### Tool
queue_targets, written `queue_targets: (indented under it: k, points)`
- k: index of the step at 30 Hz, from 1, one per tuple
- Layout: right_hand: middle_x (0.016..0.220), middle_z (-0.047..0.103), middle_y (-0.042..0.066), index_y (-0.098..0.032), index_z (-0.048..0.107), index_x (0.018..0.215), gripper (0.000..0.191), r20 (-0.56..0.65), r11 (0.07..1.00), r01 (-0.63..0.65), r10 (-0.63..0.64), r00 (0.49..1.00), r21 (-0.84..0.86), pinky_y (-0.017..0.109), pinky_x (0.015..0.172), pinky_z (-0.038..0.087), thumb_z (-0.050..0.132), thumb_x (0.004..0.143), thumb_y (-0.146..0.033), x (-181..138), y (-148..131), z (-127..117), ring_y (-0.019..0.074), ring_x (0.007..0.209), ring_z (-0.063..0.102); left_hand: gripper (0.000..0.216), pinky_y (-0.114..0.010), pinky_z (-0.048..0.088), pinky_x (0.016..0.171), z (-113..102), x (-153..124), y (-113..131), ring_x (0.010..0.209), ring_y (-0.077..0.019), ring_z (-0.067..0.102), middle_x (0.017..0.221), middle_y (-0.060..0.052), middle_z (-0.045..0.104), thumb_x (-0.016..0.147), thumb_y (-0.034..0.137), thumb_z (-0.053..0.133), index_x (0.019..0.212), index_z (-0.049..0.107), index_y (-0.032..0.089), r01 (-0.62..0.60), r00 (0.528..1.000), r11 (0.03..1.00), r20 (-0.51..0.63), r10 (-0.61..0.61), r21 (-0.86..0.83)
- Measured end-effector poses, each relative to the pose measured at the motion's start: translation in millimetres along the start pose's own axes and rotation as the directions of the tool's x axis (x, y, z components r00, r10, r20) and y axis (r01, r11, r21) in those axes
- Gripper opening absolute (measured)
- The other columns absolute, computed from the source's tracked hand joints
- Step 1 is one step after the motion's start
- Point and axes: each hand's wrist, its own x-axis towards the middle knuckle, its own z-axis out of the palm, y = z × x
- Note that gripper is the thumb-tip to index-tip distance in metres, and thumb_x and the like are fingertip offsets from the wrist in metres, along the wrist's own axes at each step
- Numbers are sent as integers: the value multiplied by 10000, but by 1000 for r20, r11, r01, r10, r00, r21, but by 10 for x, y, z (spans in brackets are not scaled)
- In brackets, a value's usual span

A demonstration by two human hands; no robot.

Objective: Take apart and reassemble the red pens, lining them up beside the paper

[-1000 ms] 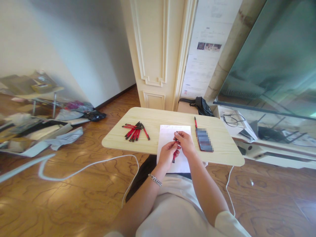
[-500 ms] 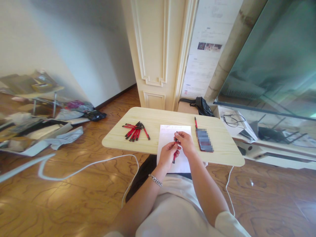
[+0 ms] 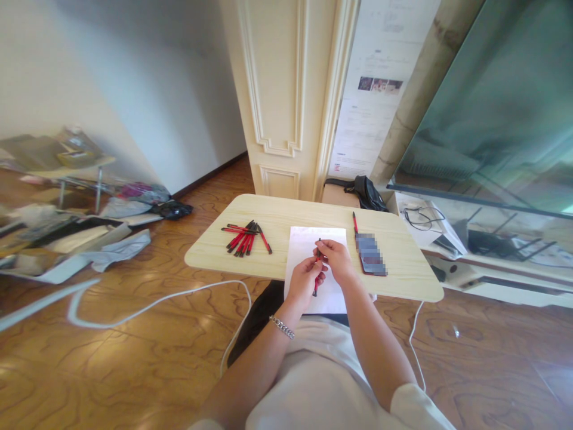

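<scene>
Over the white paper (image 3: 298, 242), my two hands meet on one red pen with black ends (image 3: 316, 286). My left hand (image 3: 303, 279) is closed round its middle and lower part, and the black lower end sticks out below the fingers. Just above and to the right, my right hand (image 3: 335, 258) pinches the pen's upper end between thumb and fingertips. The fingers cover much of the pen, which slants upright. To the left lies a loose pile of several similar red and black pens (image 3: 245, 242).
A phone (image 3: 371, 255) with a blurred screen lies on the right of the pale wooden table (image 3: 215, 245), and another red pen (image 3: 355, 222) rests above it. A black bag (image 3: 369, 192) sits behind the table. White cable (image 3: 179, 294) runs over the floor on the left.
The right fingertips have shifted very slightly on the pen's upper part, where more red now shows between the hands. Everything else stays in place.
</scene>
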Motion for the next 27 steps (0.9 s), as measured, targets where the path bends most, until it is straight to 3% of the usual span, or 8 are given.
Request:
queue_targets:
  k: [2,5,10,17,27]
  points:
    - [786,678,63,-153,669,894,393,57,999,-39,37,998,37,267,577,440,685,695,-492,2,11,-21,135,616,579,285,-219,341,462,2,-1,-1,513,-81,490,731,-47,611,773,403,653,861,622,133,10,1000,1000,-11,-10,-4]
    - [838,690,77,-159,677,919,420,39,999,-50,50,998,12,278,604,453,655,715,-526,5,17,-46,146,650,597,301,-223,340,459,9,-2,13,510,-83,495,728,-48,614,754,406,672,871,626,132,15,1000,1000,-19,-15,-14]
    - [672,641,13,-172,653,878,391,-52,991,62,-68,996,-121,262,590,428,728,656,-485,22,31,-74,129,602,563,290,-223,340,462,21,-1,42,505,-76,493,735,-50,623,743,391,684,870,633,135,5,1000,1000,-3,-5,-24]
    - [820,694,41,-190,680,903,326,15,995,2,0,1000,-104,280,677,442,661,706,-448,71,6,-122,143,704,621,375,-220,346,456,25,-4,39,505,-89,507,696,-39,616,735,373,696,1021,620,144,42,999,998,-18,-43,-51]
    - [838,702,53,-188,679,887,364,-92,983,6,-23,996,-182,235,596,402,668,676,-485,309,-218,-127,141,712,621,359,-208,312,434,-3,-61,62,493,-86,502,666,-26,590,749,385,674,1019,627,153,85,996,996,-1,-85,-14]
